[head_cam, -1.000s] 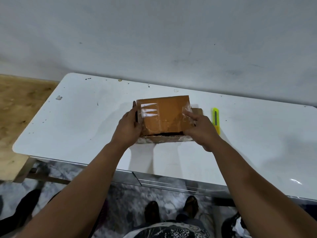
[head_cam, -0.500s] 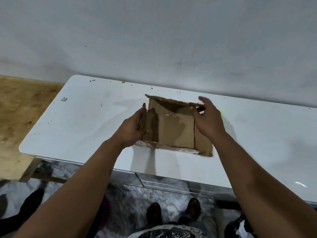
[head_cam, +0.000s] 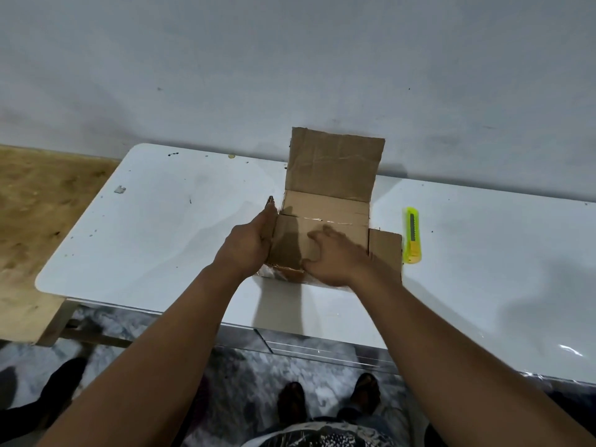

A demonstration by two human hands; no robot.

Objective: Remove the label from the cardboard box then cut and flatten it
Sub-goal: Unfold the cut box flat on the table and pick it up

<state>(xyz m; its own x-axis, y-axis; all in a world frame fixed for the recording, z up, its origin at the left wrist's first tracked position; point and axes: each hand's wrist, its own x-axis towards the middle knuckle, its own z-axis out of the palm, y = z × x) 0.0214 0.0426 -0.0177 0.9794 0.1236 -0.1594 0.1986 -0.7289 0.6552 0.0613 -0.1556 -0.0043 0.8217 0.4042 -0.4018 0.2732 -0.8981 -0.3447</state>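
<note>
Surface carries the box at its middle, opened out with one flap upright at the back. My left hand presses straight fingers against the left wall, I judge to brace it. My right hand lies spread and open on the floor panel, pushing it flat. Cutter lies just right, within reach.

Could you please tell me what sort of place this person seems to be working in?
Probably a plain home or small workshop room, though that is a guess: a glossy white table stands against a bare grey wall, with a marbled floor below and only a box and a yellow cutter out.
</note>
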